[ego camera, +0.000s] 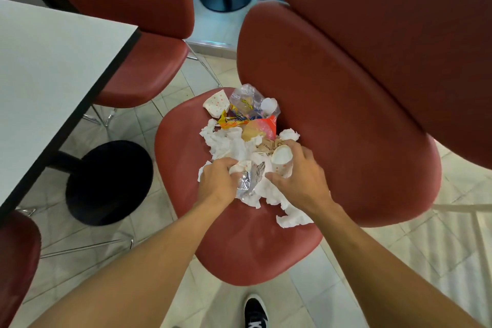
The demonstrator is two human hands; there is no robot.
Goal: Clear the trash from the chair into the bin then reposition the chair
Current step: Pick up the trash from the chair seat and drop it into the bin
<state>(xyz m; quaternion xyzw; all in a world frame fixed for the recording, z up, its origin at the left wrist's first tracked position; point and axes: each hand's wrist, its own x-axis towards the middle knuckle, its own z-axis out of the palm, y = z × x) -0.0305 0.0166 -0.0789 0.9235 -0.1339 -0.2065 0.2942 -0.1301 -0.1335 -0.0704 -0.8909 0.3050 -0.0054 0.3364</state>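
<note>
Your left hand [219,177] has its fingers curled into the crumpled white napkins [231,145] and a bit of foil wrapper [246,181], gripping them. Your right hand [298,176] wraps round a small dotted paper cup [282,161] lying on its side, open mouth facing up toward the camera, thumb low on the napkins.

All the trash sits on the seat of the red chair [239,247], piled toward the back of the seat near the backrest. Behind your hands: a crushed clear plastic bottle [250,100] with a white cap, a second dotted paper cup [217,105] tipped over at the pile's far left, a yellow snack wrapper [231,121], a pink-red packet [266,125], and brown paper [269,146] just beside the held cup. More napkin trails toward the seat's front right [291,217].

White desk [53,74] with dark edge at left, its black round base [109,181] on the tiled floor [426,261]. Another red chair [138,69] tucked at the desk, further back. A black shoe [255,310] shows at the bottom edge. No bin in view.
</note>
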